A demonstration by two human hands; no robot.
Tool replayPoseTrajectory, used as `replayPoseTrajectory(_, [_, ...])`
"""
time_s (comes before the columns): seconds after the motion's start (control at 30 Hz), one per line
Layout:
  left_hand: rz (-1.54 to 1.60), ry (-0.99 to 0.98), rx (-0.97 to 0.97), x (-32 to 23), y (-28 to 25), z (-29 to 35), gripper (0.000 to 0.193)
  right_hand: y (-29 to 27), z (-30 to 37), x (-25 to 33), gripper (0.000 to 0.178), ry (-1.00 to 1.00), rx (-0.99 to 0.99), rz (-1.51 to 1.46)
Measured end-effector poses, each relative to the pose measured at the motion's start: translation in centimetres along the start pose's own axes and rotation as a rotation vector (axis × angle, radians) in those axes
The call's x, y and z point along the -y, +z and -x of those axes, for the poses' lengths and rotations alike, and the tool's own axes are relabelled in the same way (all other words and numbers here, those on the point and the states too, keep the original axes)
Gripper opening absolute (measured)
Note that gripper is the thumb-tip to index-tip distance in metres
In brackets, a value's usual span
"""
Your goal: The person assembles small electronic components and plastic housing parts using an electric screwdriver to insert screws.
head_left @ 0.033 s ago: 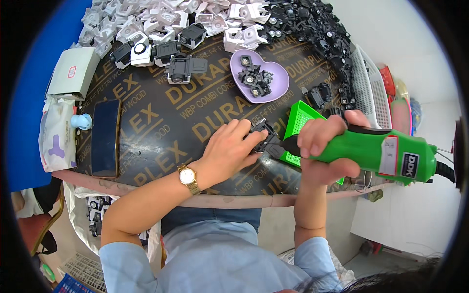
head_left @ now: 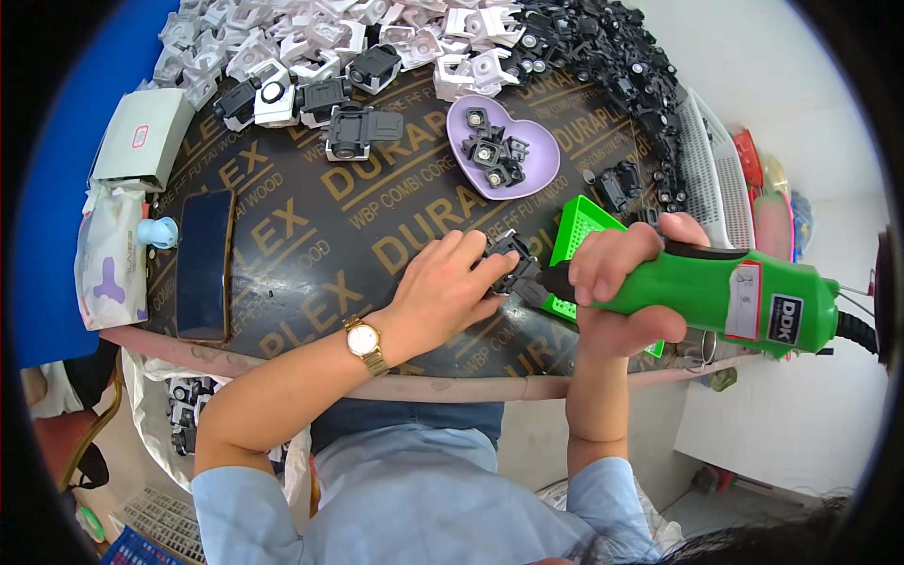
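My left hand [head_left: 445, 292], a gold watch on its wrist, grips a small black plastic housing [head_left: 509, 256] against the tabletop. Its fingers partly cover the part. In my right hand [head_left: 629, 282] is a green electric screwdriver [head_left: 720, 294], held almost level with its cable running off at the right. The screwdriver's dark nose meets the right side of the housing; the bit's tip is too small to make out. Just behind the nose lies a bright green tray [head_left: 582, 217], partly hidden by my right hand and the tool.
A purple heart-shaped dish [head_left: 539, 179] holds several small black parts. White housings [head_left: 311, 42] and black parts [head_left: 603, 56] are heaped along the far edge. Several assembled pieces [head_left: 353, 132] stand nearer. At left lie a phone [head_left: 204, 266], a tissue pack [head_left: 111, 264] and a box [head_left: 141, 139]. A white basket [head_left: 711, 169] stands right.
The screwdriver and my right hand have shifted very slightly to the left. My left hand still holds the housing in the same place.
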State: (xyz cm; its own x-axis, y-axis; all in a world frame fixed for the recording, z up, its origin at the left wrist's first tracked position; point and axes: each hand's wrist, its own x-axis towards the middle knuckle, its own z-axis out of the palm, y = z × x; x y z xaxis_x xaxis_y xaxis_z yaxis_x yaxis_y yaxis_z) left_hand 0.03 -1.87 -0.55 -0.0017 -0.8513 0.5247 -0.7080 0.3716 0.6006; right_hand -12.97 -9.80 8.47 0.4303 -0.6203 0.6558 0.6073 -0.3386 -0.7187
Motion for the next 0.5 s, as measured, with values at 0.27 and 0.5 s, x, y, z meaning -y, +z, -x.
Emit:
replayPoseTrajectory(0.27, [-0.017, -0.015, 0.042, 0.15, -0.13, 0.16, 0.051, 0.7, 0.65, -1.05, 0.073, 0.065, -0.009, 0.06])
replayPoseTrajectory(0.5, [-0.032, -0.034, 0.072, 0.11, -0.25, 0.19, 0.048, 0.85, 0.39, -0.84, 0.075, 0.056, 0.09, 0.243])
